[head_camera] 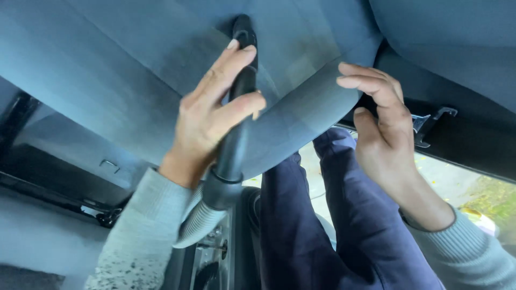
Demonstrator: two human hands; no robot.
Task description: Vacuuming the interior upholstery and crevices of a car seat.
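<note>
Head camera is looking at the fingers (226,64) of the left hand (207,121), which are curling around a slim black plastic vacuum nozzle (242,91); the thumb is pressing on the near side of the tube and the other digits are wrapping over the far side, so the grip is closing firmly on it. The nozzle's tip is resting against the blue-grey fabric car seat cushion (134,70), up near the crease where the cushion is meeting the seat back. Below the hand, the tube is widening into a dark collar and joining a ribbed light grey flexible hose (200,223), which is running down beside the pale grey knitted sleeve (142,231) of that arm.

The right hand (384,134) is holding nothing: its fingers (365,78) are bending half open, their tips touching or hovering just over the rounded edge of the same cushion, though the blur is making it hard to tell which. Just beside that hand, a small metal seat bracket (430,123) is sticking out from the dark trim. Between the two arms, the person's dark navy trouser legs (344,225) are showing.
</note>
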